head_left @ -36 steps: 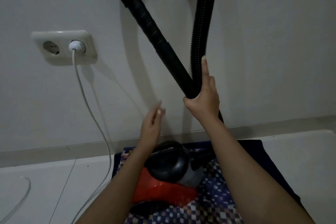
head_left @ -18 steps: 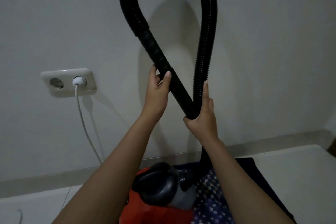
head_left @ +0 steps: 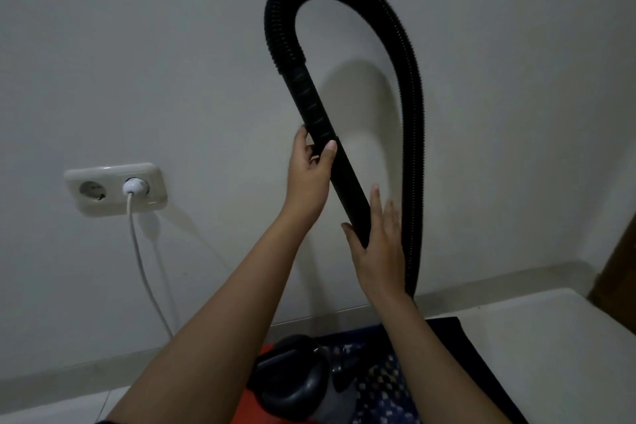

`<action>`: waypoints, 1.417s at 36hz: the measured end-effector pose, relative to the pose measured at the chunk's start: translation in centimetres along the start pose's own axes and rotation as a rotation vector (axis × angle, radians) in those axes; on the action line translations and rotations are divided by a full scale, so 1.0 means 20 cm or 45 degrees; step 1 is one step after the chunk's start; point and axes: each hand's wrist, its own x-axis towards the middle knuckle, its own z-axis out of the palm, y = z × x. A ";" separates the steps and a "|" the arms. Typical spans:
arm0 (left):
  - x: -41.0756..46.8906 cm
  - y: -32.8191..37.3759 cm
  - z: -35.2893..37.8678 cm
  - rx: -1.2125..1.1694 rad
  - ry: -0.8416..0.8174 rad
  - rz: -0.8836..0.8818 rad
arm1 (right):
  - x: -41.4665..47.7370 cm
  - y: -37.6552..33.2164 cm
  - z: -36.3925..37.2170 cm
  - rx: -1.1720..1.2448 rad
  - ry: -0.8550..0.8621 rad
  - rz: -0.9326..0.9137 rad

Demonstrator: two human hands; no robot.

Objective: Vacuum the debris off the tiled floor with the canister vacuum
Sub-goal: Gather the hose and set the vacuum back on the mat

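A black ribbed hose [head_left: 411, 86] arches up in front of the wall and comes down into a smooth black tube [head_left: 339, 162]. My left hand [head_left: 311, 175] grips the tube near its ribbed collar, thumb across the front. My right hand [head_left: 380, 248] holds the tube's lower end, fingers straight along it and thumb round the tip. The red and black canister vacuum [head_left: 292, 385] sits low between my forearms, on a dark patterned mat [head_left: 444, 348]. The hose's far end runs down behind my right wrist toward the canister.
A white double wall socket [head_left: 115, 188] on the left holds a white plug, and its cord [head_left: 146, 279] hangs down to the white tiled floor [head_left: 550, 337]. A baseboard runs along the wall. A dark brown object [head_left: 619, 258] stands at the right edge.
My left hand rose from above the canister and took hold of the tube. The hose loop dropped into view as my head tilted up. My right hand's fingers straightened along the tube's end.
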 end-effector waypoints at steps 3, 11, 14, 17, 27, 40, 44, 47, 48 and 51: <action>0.03 0.06 0.02 0.042 -0.023 0.045 | 0.02 -0.03 -0.04 0.042 0.032 -0.069; 0.17 0.29 0.10 0.145 -0.172 0.226 | 0.16 -0.16 -0.11 0.066 0.130 -0.145; 0.21 0.37 0.13 0.169 -0.233 0.271 | 0.21 -0.21 -0.11 0.063 0.181 -0.157; 0.24 0.39 0.14 0.181 -0.265 0.270 | 0.24 -0.23 -0.10 0.069 0.244 -0.184; 0.26 0.35 0.14 0.167 -0.274 0.297 | 0.26 -0.23 -0.02 0.135 0.350 -0.216; 0.32 0.22 -0.01 0.429 -0.261 0.054 | 0.34 -0.27 0.05 0.331 -0.194 -0.074; 0.33 0.18 -0.04 0.433 -0.205 0.027 | 0.36 -0.27 0.07 0.363 -0.288 -0.057; 0.33 0.18 -0.05 0.426 -0.202 0.023 | 0.36 -0.27 0.09 0.370 -0.295 -0.047; 0.33 0.18 -0.06 0.422 -0.202 0.025 | 0.36 -0.27 0.09 0.371 -0.297 -0.044; 0.33 0.19 -0.07 0.410 -0.198 0.025 | 0.36 -0.27 0.10 0.367 -0.304 -0.029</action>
